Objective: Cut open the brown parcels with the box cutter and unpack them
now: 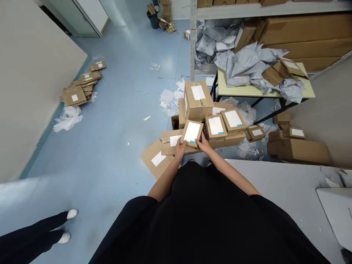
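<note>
A small brown box (192, 132) with a white label is held between my two hands, tilted, above a long brown carton (167, 143). My left hand (180, 149) grips its lower left corner, and my right hand (204, 143) grips its lower right side. Just right of it sit two stacks of similar labelled boxes, a nearer one (216, 126) and a farther one (233, 119). Behind the held box stands a larger taped carton (198, 99). A flat brown carton (157, 160) with a label lies on the floor to the left.
A yellowish table (224, 86) piled with grey mailing bags (244, 64) stands at the back right, before a metal shelf (193, 44). Flattened cartons (74, 96) lie along the left wall. At lower left, a person's legs (35, 231) show. A white surface (275, 187) is on the right.
</note>
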Motion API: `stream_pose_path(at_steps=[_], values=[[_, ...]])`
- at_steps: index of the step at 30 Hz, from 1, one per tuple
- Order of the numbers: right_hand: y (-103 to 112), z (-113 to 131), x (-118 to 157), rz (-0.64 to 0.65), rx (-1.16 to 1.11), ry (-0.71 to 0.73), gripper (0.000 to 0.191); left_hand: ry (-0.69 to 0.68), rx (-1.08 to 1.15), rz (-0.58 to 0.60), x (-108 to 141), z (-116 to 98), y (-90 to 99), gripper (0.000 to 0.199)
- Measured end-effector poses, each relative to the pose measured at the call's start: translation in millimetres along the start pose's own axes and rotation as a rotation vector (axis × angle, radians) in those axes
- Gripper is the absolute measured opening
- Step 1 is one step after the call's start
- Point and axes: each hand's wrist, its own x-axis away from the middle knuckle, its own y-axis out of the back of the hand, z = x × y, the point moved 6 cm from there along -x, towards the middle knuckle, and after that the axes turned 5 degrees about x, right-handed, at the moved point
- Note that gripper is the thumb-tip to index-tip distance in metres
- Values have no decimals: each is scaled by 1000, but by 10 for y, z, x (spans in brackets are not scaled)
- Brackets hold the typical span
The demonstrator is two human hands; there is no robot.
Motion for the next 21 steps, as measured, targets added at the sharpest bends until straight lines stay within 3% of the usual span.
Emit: stream_pose_path(at_steps=[6,12,17,21], values=[[-158,214,117,-16,-95,-79,91,-62,-45,-25,41,-234,129,49],[0,580,376,-147,-187,0,96,-169,-63,93,190,-640,100,50],[445,721,978,-380,-224,26,97,-276,5,284,492,-834,-227,51],[830,550,1771,-627,-257,-31,94,-346,-1,576,914,-751,-704,51]])
